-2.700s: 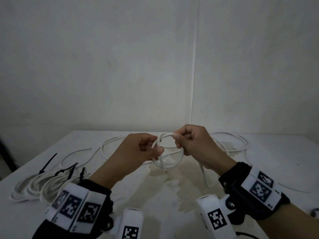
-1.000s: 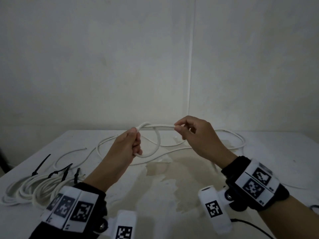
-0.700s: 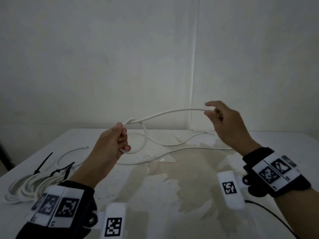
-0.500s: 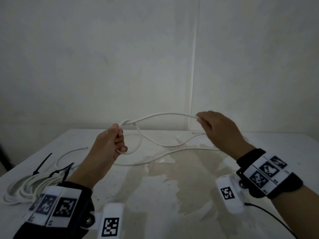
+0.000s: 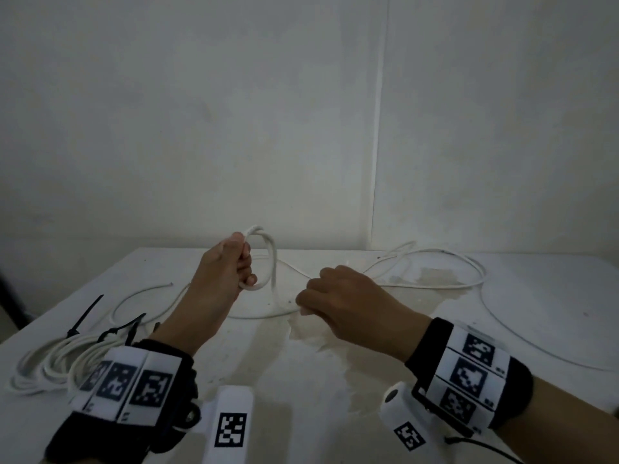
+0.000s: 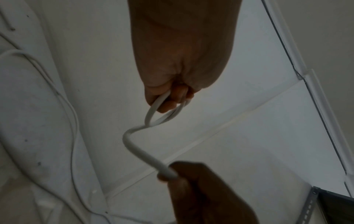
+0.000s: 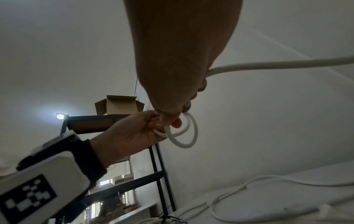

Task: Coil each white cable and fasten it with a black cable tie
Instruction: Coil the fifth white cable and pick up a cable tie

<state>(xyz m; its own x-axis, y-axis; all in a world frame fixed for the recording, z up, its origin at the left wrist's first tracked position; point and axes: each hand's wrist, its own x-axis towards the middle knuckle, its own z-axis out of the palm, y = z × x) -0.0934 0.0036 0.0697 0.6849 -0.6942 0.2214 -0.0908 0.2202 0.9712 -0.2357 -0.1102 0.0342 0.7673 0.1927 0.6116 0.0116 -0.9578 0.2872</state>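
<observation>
The left hand (image 5: 231, 266) was raised above the table (image 5: 335, 380), at about 11 o'clock from the table's middle, its fingers curled round a small coil (image 5: 268, 262) of the white cable (image 5: 482, 279). In the right wrist view that coil (image 7: 184, 131) showed 2 turns hanging from the left hand's (image 7: 138, 133) closed fingers. The right hand (image 5: 348, 303) sat lower, at 4 o'clock from the left hand, near the table surface, with its fingers closed on the same cable just below the coil. The left wrist view showed the cable (image 6: 138, 145) running in a bend from the coil down into the right hand's (image 6: 201, 189) grip.

From the right hand the rest of the cable trailed away across the table toward 2 o'clock, where it lay in wide loose loops, and 1 long arc swept along the table's right side. Another loose white strand (image 5: 140, 296) lay at 10 o'clock, its cut end pointing right.

At 8 o'clock, near the table's left edge, a finished bundle (image 5: 50, 363) of white cable lay flat, with black cable ties (image 5: 114, 329) on it and 1 more black tie (image 5: 83, 319) just beyond it. Both wrists wore black bands with printed square markers. A stained patch (image 5: 318, 346) spread over the table's middle, under the right hand.
</observation>
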